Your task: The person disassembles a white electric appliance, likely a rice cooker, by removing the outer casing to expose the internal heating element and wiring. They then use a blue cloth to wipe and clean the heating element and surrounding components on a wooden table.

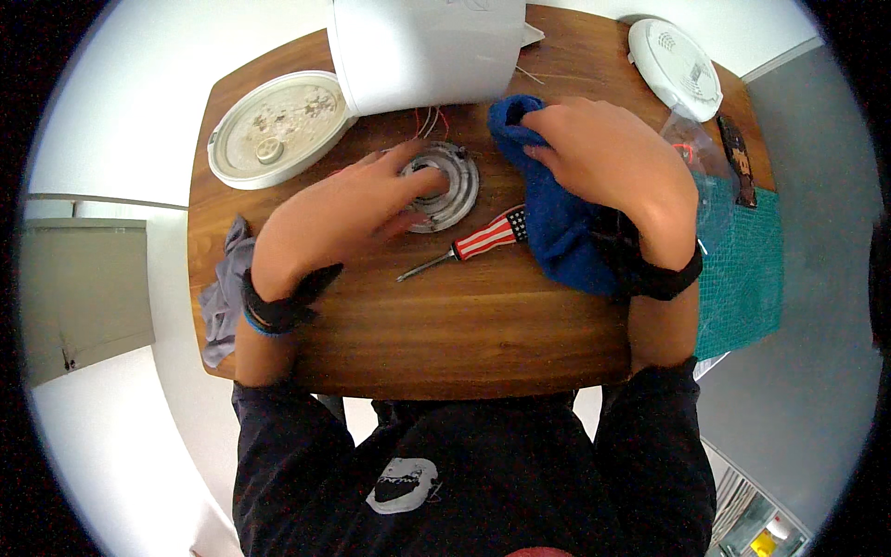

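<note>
My left hand (357, 200) is over a round metal plate with concentric rings (455, 181), fingers apart, some of them at its left part. Blur hides whether they press on it. Thin red and white wires (429, 121) run between this plate and a white appliance body (427, 56) lying behind it. My right hand (589, 148) grips a blue cloth (561, 223), bunched at its upper end and hanging down to the tabletop. Between my hands lies a screwdriver with a flag-patterned handle (483, 238), its shaft toward the lower left.
A round off-white lid (283, 130) with dark residue rests at the left, above a grey cloth (227, 288). A white round base (676, 70) sits far right, near a clear plastic bag (710, 176), a dark strip-shaped item (738, 158) and a green cutting mat (742, 278).
</note>
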A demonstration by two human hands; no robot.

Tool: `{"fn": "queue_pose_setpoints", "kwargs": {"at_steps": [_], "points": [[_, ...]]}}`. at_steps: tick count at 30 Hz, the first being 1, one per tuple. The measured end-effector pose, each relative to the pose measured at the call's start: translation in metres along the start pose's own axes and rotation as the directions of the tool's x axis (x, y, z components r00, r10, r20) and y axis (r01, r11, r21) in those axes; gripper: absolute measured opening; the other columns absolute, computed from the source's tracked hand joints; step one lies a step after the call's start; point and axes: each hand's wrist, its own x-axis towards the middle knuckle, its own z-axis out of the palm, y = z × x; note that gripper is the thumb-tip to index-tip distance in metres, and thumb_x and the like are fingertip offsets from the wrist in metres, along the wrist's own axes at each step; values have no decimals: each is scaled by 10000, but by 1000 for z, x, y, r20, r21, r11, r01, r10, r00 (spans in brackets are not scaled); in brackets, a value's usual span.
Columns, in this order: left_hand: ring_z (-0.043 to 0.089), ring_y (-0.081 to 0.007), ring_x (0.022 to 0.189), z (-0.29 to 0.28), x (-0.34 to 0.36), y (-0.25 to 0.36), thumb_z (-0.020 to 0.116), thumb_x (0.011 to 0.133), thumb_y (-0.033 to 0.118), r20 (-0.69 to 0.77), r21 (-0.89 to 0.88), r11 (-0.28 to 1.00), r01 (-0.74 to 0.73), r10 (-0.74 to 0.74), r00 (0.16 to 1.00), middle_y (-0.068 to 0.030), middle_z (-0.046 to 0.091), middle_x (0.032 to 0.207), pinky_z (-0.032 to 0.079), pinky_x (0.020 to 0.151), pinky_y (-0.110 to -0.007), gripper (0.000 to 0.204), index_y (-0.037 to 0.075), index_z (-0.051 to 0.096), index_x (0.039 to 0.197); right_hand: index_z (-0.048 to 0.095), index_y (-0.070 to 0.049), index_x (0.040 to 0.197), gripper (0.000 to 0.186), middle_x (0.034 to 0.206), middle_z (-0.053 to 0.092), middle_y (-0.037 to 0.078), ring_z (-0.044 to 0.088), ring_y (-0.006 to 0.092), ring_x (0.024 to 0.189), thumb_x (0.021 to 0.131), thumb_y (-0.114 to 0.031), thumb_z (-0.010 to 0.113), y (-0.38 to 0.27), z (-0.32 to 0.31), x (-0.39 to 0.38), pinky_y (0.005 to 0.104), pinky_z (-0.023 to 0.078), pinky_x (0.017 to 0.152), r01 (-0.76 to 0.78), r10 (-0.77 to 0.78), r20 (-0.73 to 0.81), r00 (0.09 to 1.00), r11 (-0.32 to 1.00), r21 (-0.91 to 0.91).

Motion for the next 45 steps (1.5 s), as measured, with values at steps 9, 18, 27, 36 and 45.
{"fn": "queue_pose_setpoints", "kwargs": {"at_steps": [9, 18, 27, 36, 45], "points": [[684, -429, 1145, -20, -3, -11, 708, 983, 71, 26, -167, 985, -53, 58, 998, -193, 677, 1299, 568, 955, -485, 342, 83, 646, 1319, 747, -56, 1149, 240, 1065, 764, 218, 720, 442, 1056, 1015, -241, 675, 2, 8, 3, 552, 577, 903, 28, -27, 11, 1000, 999, -36], [690, -359, 1213, -31, 1, -10, 741, 936, 8, 19, -302, 951, -72, 81, 997, -137, 713, 1334, 573, 1007, -437, 391, 62, 649, 1312, 768, -52, 1134, 316, 1081, 765, 218, 721, 449, 1058, 974, -324, 743, -8, 6, 8, 534, 581, 920, 129, -133, 117, 984, 991, 37], [716, -248, 1170, -28, -4, -7, 751, 933, -61, -189, -403, 910, -96, 20, 982, -103, 692, 1299, 642, 872, -368, 432, 69, 591, 1314, 769, -3, 1002, 387, 1015, 762, 261, 742, 470, 988, 941, -385, 780, -10, 7, 17, 538, 613, 862, 344, -307, -200, 931, 920, 189], [646, -212, 1167, -26, -9, 14, 918, 837, 57, -223, -448, 894, 29, -142, 964, -86, 624, 1251, 569, 1064, -365, 598, 87, 504, 1268, 724, 18, 1043, 288, 1051, 701, 248, 697, 456, 1058, 963, -258, 740, -25, -4, 14, 515, 569, 934, 424, -351, -283, 892, 869, 256], [657, -327, 1139, -9, 1, 9, 995, 753, 188, -360, -507, 861, 18, -231, 904, -193, 638, 1161, 548, 970, -426, 753, 44, 461, 1264, 548, 30, 1391, 658, 1330, 526, 243, 592, 479, 1225, 860, -201, 859, -40, -15, 1, 483, 523, 1036, 391, -403, -72, 912, 807, 442]]}}
